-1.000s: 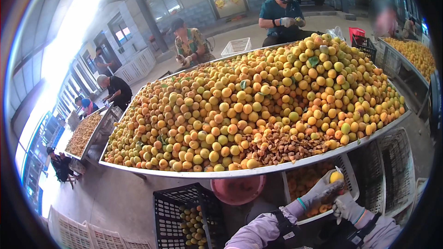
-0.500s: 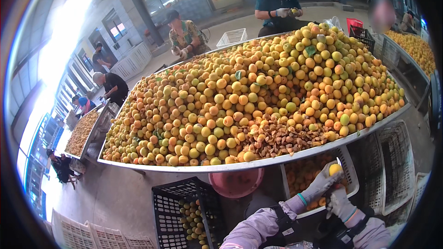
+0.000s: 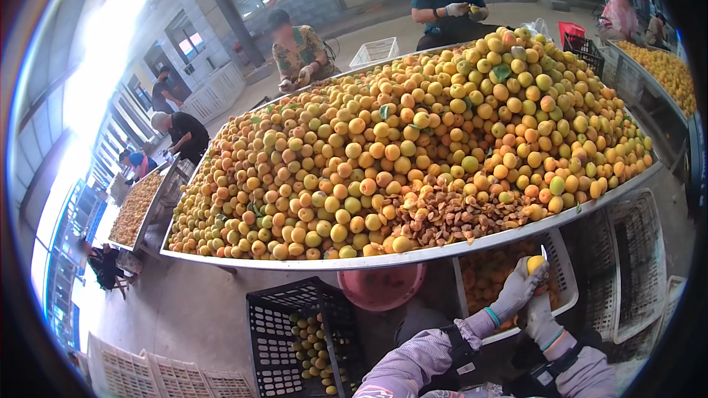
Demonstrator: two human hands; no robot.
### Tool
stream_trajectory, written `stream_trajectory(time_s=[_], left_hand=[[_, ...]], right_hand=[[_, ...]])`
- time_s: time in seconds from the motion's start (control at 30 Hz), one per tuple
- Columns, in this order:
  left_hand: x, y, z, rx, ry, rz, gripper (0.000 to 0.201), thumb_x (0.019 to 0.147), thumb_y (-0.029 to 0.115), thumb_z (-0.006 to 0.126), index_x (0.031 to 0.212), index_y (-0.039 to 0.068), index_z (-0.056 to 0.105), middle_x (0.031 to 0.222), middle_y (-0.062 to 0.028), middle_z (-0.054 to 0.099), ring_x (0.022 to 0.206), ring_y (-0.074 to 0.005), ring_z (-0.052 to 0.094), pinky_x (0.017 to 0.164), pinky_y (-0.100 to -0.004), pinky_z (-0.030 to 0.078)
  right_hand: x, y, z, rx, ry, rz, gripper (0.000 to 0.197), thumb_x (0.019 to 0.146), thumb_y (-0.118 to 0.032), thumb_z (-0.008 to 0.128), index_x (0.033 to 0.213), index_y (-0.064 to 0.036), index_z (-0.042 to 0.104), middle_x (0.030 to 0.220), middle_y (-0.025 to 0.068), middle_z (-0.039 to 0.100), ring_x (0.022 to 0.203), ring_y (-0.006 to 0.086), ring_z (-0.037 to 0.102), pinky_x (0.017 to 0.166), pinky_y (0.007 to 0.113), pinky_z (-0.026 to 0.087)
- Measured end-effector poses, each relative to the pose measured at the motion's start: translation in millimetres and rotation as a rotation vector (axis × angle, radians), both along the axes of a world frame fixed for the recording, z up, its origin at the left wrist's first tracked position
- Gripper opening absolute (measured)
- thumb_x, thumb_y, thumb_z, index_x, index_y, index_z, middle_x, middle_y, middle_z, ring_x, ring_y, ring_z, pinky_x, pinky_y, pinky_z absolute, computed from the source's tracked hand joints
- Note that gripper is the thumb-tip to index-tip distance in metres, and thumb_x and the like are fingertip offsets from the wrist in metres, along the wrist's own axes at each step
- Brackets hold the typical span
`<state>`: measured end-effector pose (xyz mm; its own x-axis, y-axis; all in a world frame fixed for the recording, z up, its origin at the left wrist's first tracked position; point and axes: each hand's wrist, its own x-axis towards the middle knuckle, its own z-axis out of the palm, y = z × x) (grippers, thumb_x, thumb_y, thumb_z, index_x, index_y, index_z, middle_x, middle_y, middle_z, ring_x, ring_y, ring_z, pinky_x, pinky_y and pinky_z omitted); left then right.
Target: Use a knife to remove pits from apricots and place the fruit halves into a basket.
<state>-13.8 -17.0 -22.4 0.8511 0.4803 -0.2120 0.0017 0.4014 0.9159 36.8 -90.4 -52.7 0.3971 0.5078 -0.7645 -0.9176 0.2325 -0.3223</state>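
My gloved left hand [image 3: 521, 286] holds a yellow apricot [image 3: 536, 264] up in its fingertips, over the crate by the table's near edge. A thin knife blade [image 3: 544, 252] shows upright just past the fruit. Close below, my gloved right hand [image 3: 542, 321] is closed; the knife seems to come from it, though its handle is hidden. Under both hands stands a white crate [image 3: 566, 280] with orange fruit pieces [image 3: 483, 280] in it. On the table, a pile of brown apricot pits [image 3: 442, 217] lies nearest to my hands.
A large heap of apricots [image 3: 354, 155] covers the metal-edged table [image 3: 346, 262]. Below it stand a pink basin [image 3: 380, 287] and a black crate [image 3: 284, 346] with greenish fruit. Empty crates [image 3: 638, 265] lean at right. Two people [image 3: 450, 4] [image 3: 299, 51] work across the table.
The view has shifted slightly. Both my hands stay close together around the apricot and blade, with the left hand turned a little. The person across at left has lowered their hands' position slightly.
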Motion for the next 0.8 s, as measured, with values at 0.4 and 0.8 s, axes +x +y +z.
stream_trajectory(time_s=[0.4,0.8], left_hand=[[11,-1,-11,0.093,0.127,0.005,0.044,0.086,0.037,0.061,0.113,0.005,0.048,0.09,-0.0024,0.059,0.078,-0.0068,0.055,0.067,-0.0192,0.047],[6,13,18,0.293,0.237,0.127,0.048,0.083,0.04,0.062,0.112,0.004,0.048,0.083,-0.007,0.061,0.071,-0.0081,0.058,0.065,-0.0254,0.048]], right_hand=[[-4,2,-11,0.133,-0.123,-0.033,0.033,0.09,-0.037,0.036,0.103,-0.0089,0.049,0.083,0.0094,0.054,0.066,0.018,0.056,0.051,0.033,0.048],[25,7,-42,0.112,-0.095,0.152,0.024,0.091,-0.031,0.038,0.106,-0.0141,0.047,0.077,0.0055,0.051,0.064,0.016,0.054,0.05,0.031,0.045]])
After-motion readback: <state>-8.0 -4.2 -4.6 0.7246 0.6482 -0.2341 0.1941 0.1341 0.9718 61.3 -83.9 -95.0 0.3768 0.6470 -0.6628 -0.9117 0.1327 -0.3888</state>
